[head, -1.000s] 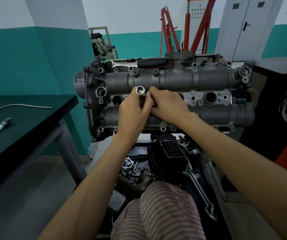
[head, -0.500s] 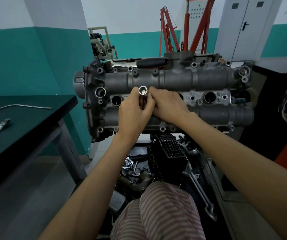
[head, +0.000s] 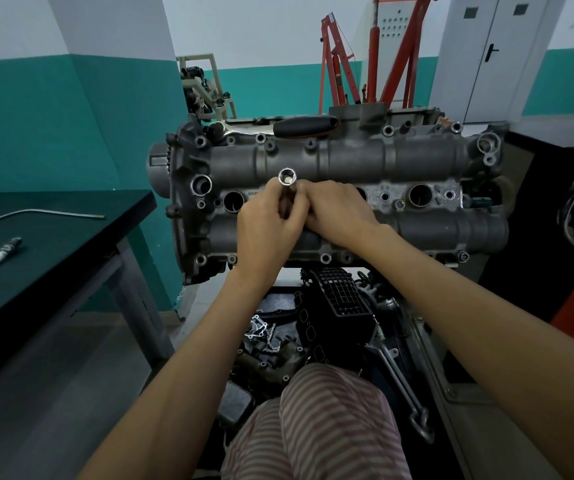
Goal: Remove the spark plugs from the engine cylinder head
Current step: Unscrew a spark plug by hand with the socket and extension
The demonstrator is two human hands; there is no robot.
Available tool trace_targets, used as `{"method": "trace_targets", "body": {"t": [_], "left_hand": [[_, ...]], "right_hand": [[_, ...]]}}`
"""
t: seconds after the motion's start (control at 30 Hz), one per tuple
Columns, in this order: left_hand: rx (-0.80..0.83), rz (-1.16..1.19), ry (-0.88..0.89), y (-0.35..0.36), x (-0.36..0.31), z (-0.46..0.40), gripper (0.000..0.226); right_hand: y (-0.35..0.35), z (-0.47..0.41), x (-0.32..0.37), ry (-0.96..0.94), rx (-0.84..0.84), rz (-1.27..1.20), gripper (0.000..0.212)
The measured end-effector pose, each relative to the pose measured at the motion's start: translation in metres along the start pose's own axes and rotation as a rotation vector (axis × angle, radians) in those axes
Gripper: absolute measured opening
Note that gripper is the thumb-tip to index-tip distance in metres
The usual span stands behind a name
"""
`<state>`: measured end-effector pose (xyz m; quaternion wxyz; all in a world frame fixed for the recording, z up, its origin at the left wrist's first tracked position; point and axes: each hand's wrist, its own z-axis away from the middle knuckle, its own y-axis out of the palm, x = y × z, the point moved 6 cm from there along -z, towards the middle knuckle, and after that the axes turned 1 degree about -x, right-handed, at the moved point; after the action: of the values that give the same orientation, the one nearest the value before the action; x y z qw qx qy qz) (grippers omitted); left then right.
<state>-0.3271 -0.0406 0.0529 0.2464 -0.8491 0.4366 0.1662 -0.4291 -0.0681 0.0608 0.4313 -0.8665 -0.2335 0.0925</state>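
The grey cylinder head (head: 347, 161) stands in front of me with a row of round plug wells; open wells show at the left (head: 233, 201) and the right (head: 420, 195). A shiny tubular spark plug socket (head: 287, 180) sticks out of the head near the middle, its hollow end facing me. My left hand (head: 264, 226) grips the socket's shaft. My right hand (head: 337, 213) lies beside it with its fingers curled onto the same socket. One removed spark plug (head: 3, 252) lies on the dark table at the left.
A black-handled ratchet (head: 304, 125) rests on top of the head. A thin bent metal tube (head: 32, 216) lies on the dark table (head: 71, 244). Loose engine parts and a long wrench (head: 399, 379) sit below the head. A red hoist (head: 375, 53) stands behind.
The socket has shifted slightly up and to the right in my hands; both hands stay wrapped round it at the same well.
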Motion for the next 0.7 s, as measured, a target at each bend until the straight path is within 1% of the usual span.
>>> {"method": "trace_targets", "body": {"t": [0.07,0.13,0.27,0.33,0.4,0.47,0.57,0.7], "left_hand": [[-0.001,-0.009,-0.013,0.0007,0.0012,0.0003,0.026],[0.001,-0.007,-0.027,0.0014,0.0024,-0.0002,0.026],[0.008,0.013,-0.039,0.0018,0.0042,-0.0012,0.035],[0.007,0.029,-0.036,0.0013,0.0035,-0.0014,0.039],[-0.002,0.036,-0.028,0.0004,0.0018,-0.0022,0.042],[0.004,0.018,-0.017,0.0001,-0.0014,-0.0026,0.045],[0.010,0.010,-0.003,0.0005,-0.0007,-0.0004,0.035],[0.003,0.007,-0.001,0.0004,0.0008,0.0008,0.026]], "right_hand": [[-0.0017,0.0013,-0.0001,0.013,-0.006,-0.058,0.010],[-0.0022,0.0018,0.0007,0.019,-0.013,-0.082,0.018],[-0.0020,0.0013,-0.0002,0.038,-0.018,-0.078,0.020],[-0.0013,0.0010,-0.0017,0.045,-0.018,-0.043,0.019],[-0.0012,0.0006,-0.0023,0.042,-0.030,-0.005,0.027],[-0.0012,0.0007,-0.0017,0.036,-0.042,0.014,0.030],[-0.0008,0.0014,0.0010,0.006,-0.032,0.028,0.024],[-0.0010,0.0012,0.0018,0.000,-0.007,-0.021,0.017]]}}
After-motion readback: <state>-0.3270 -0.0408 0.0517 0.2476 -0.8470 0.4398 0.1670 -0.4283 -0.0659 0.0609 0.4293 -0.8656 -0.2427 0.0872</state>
